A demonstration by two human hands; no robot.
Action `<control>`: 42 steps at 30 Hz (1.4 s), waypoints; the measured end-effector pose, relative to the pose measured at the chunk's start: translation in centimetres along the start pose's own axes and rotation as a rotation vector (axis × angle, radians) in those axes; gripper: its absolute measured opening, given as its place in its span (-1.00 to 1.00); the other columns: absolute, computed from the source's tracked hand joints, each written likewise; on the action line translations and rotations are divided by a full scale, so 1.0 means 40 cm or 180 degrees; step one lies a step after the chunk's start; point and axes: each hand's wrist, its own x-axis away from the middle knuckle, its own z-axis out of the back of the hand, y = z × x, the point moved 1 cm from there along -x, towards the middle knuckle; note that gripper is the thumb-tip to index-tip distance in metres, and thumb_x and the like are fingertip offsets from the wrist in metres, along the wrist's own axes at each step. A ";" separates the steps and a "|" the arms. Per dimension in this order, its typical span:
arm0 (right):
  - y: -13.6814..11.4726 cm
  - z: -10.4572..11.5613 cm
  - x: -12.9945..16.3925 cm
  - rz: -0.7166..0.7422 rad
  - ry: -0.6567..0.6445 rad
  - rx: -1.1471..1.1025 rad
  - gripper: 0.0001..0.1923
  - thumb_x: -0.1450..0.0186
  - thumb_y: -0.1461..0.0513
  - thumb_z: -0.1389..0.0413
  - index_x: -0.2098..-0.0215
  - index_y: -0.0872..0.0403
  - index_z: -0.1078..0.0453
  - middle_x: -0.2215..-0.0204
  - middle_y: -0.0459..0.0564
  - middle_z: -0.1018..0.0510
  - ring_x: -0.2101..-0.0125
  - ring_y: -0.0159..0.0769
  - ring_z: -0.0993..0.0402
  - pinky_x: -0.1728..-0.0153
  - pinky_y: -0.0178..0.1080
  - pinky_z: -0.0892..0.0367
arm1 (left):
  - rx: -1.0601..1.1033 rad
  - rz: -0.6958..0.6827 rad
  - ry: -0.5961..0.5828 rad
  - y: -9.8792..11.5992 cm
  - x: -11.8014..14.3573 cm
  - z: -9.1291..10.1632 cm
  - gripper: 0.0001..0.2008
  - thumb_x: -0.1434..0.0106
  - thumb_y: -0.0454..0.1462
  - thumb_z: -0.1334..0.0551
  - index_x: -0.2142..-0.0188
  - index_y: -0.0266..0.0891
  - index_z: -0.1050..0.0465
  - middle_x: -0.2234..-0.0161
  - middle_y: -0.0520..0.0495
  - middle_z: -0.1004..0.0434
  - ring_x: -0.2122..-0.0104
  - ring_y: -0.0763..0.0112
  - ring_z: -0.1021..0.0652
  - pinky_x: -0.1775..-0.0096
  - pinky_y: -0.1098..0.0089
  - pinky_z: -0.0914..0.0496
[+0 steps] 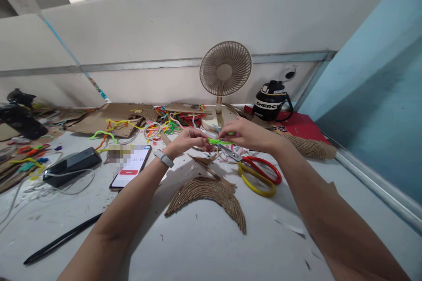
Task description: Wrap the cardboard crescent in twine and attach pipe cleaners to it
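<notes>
I see both hands up over the middle of the white worktop [204, 246], working one fuzzy neon-green pipe cleaner [218, 141]. Left hand [188, 139]: fingers pinched shut on its left end. Right hand [248, 134]: fingers clamped on its right end. The pipe cleaner spans between them, held just above the worktop. Directly under the right hand lie red-and-yellow-handled scissors [257, 173]. Nearer me, a curved brown woven-cord crescent [211, 195] lies flat. Left of the left wrist, a smartphone with lit screen [131, 167]. Behind the hands: a beige desk fan [225, 70], a tangle of coloured pipe cleaners [171, 123], a black jug [272, 101].
</notes>
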 end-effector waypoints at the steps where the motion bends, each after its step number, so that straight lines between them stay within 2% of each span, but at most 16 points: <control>1: 0.002 0.000 0.000 0.0005 0.0007 0.0019 -0.80 -0.27 0.20 -0.08 0.26 0.03 -0.55 0.27 0.03 -0.63 0.25 -0.20 -0.48 0.00 -0.03 -0.14 | -0.0007 0.0010 -0.0008 -0.002 0.000 0.001 -0.68 -0.02 -0.13 -0.41 0.38 -0.39 -0.56 0.44 -0.17 -0.63 0.43 0.33 -0.63 0.31 0.34 -0.52; 11: -0.006 0.002 -0.002 0.0037 0.0063 0.0074 -0.84 -0.27 0.22 -0.10 0.32 0.06 -0.54 0.32 0.02 -0.63 0.30 -0.24 -0.48 0.05 -0.10 -0.16 | -0.0301 -0.0103 -0.0129 0.007 0.000 -0.002 -0.70 -0.07 -0.12 -0.39 0.39 -0.38 -0.57 0.44 -0.18 -0.63 0.43 0.37 -0.62 0.31 0.39 -0.49; 18: -0.014 0.001 -0.007 -0.0021 0.0081 0.0117 -0.87 -0.27 0.28 -0.10 0.37 0.08 -0.50 0.35 0.01 -0.61 0.31 -0.27 -0.47 0.20 -0.23 -0.20 | -0.0274 -0.0257 -0.0198 0.002 -0.003 -0.001 -0.72 -0.11 -0.14 -0.37 0.40 -0.38 -0.57 0.45 -0.17 -0.63 0.43 0.37 -0.62 0.30 0.40 -0.49; 29: -0.001 0.002 -0.005 0.0011 0.0132 0.0022 -0.84 -0.28 0.24 -0.10 0.36 0.12 -0.50 0.37 0.03 -0.58 0.33 -0.27 -0.44 0.24 -0.24 -0.17 | -0.0027 0.0007 -0.0150 0.006 0.001 -0.011 -0.63 -0.11 -0.06 -0.36 0.35 -0.40 -0.55 0.39 -0.22 -0.65 0.37 0.27 -0.65 0.22 0.27 -0.52; 42: 0.008 0.000 -0.003 0.0058 0.0139 0.0042 -0.80 -0.30 0.20 -0.07 0.36 0.12 -0.50 0.40 0.03 -0.56 0.36 -0.28 -0.39 0.26 -0.25 -0.17 | 0.0228 0.0056 -0.0150 0.007 0.002 -0.014 -0.63 -0.08 -0.06 -0.39 0.35 -0.38 -0.53 0.39 -0.22 -0.65 0.37 0.27 -0.65 0.19 0.24 -0.52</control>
